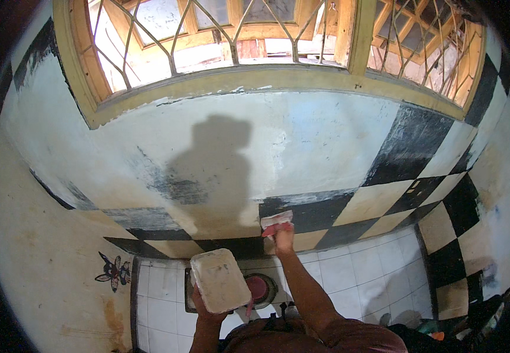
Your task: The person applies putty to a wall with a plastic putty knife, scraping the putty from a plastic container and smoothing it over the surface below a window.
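Observation:
My right hand [284,240] is closed around a wide paintbrush [276,223] with a red handle and whitish, paint-smeared head. The brush lies against a black square [319,210] low on the checkered wall, at its left part. My left hand [201,303] grips a shallow rectangular pale tub [241,279] by its left side, below and left of the brush. Whitish smears cover the tub's inside. Above the squares, the wall [325,126] carries uneven white paint, with dark patches showing through at left.
A yellow-framed window [219,76] with a metal grille spans the wall's top. On the white tiled floor [355,270], a round red container [258,288] stands beside the tub. A dark flower shape [112,271] marks the left wall. Dark clutter lies at lower right.

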`<state>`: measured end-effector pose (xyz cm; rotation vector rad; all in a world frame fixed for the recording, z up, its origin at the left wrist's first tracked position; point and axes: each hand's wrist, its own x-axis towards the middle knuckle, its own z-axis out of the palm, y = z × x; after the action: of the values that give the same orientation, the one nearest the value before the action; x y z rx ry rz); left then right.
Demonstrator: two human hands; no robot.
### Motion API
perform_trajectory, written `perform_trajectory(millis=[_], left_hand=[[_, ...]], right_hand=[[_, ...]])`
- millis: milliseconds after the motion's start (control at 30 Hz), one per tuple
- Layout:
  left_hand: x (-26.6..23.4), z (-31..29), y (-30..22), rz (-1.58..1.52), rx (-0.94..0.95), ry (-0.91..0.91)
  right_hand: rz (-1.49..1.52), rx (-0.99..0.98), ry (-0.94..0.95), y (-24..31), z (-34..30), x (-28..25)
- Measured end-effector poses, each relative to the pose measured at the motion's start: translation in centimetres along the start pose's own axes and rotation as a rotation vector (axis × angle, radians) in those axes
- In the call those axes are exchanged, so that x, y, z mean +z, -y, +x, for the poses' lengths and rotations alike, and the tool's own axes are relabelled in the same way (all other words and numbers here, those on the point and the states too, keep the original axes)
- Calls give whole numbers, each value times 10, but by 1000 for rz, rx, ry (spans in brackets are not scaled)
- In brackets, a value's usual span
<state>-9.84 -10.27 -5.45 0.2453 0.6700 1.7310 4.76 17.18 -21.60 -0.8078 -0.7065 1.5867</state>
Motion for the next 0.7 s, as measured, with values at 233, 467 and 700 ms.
perform_trajectory(millis=[233,467,700], left_hand=[[2,-7,7,498,206,12],[5,-14,-11,479,230,55],[2,-3,-6,634,242,110]], right_hand=[[248,158,-228,92,46,53],[59,52,-77,114,25,77],[-666,-456,-354,95,16,-42]])
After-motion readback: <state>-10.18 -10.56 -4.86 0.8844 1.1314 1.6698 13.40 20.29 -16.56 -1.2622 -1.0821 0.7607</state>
